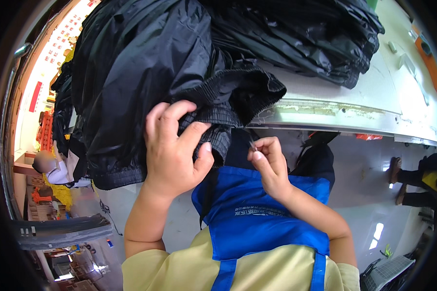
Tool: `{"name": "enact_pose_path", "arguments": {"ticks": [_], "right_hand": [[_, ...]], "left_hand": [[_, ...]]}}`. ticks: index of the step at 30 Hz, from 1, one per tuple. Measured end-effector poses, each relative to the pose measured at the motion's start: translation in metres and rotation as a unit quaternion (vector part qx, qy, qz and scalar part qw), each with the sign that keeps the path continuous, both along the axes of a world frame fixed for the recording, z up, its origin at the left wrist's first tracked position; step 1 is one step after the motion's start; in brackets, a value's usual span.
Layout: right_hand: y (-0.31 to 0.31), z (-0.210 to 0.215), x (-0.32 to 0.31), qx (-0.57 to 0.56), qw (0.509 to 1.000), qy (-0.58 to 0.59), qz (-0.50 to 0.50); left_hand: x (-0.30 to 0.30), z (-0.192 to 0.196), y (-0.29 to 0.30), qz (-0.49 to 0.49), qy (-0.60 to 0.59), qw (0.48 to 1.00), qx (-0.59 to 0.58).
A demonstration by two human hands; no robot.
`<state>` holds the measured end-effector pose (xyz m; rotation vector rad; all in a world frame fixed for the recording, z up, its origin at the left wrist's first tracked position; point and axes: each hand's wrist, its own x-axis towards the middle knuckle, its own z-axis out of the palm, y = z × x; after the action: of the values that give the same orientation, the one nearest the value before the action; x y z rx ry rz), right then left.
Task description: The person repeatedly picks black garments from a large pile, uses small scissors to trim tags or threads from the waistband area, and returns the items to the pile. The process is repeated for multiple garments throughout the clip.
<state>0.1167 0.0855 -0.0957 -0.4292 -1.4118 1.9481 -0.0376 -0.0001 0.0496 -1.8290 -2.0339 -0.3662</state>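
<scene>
My left hand [172, 148] is curled over the gathered elastic cuff of a shiny black garment [141, 72], its fingertips on the fabric and thumb at the near side. Beside it, another ribbed cuff end [255, 92] of the black cloth gapes at the table's edge. To the right of the cuffs, my right hand [272, 167] is closed in a pinch in front of the blue apron. Between its thumb and forefinger sits a small, thin dark thing, too little of which shows to name.
A heap of more black garments [301, 39] lies on the white table [393, 92], whose front edge runs to the right. At the left, a person [58, 167] sits low near shelves. Another person's legs [417, 182] show at the right. A grey basket [391, 274] stands lower right.
</scene>
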Motion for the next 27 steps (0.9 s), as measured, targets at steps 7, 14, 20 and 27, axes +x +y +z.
{"name": "enact_pose_path", "arguments": {"ticks": [7, 14, 20, 27], "right_hand": [[-0.018, -0.014, -0.020, 0.069, 0.997, -0.024, 0.020], [-0.015, -0.014, -0.039, 0.195, 0.978, -0.035, -0.062], [-0.011, -0.010, -0.039, 0.283, 0.955, -0.038, -0.075], [-0.011, 0.004, -0.038, 0.141, 0.988, 0.001, -0.058]], "left_hand": [[-0.009, -0.003, -0.004, 0.015, -0.039, 0.999, -0.007], [-0.018, -0.008, -0.004, 0.008, -0.047, 0.999, 0.001], [-0.024, -0.009, -0.005, -0.008, -0.053, 0.999, 0.005], [-0.028, -0.023, -0.010, -0.079, 0.023, 0.993, 0.087]]}}
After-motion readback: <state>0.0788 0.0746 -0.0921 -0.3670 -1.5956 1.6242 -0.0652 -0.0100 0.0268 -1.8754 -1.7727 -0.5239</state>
